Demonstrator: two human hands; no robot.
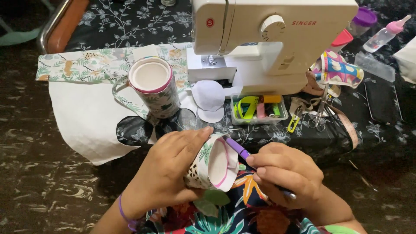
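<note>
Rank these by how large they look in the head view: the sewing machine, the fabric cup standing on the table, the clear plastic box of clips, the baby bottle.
Largest to smallest:
1. sewing machine
2. standing fabric cup
3. clear plastic box
4. baby bottle, though it lies farthest from the camera, so its true size is unsure.

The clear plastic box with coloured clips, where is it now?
In the head view, the clear plastic box sits right of centre on the table, directly before the white sewing machine, beside white fabric circles.

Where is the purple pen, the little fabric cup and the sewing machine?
purple pen [237, 147], head view, on its barrel.
fabric cup [216, 165], head view, on its white inside.
sewing machine [277, 47], head view, on its front body.
</note>
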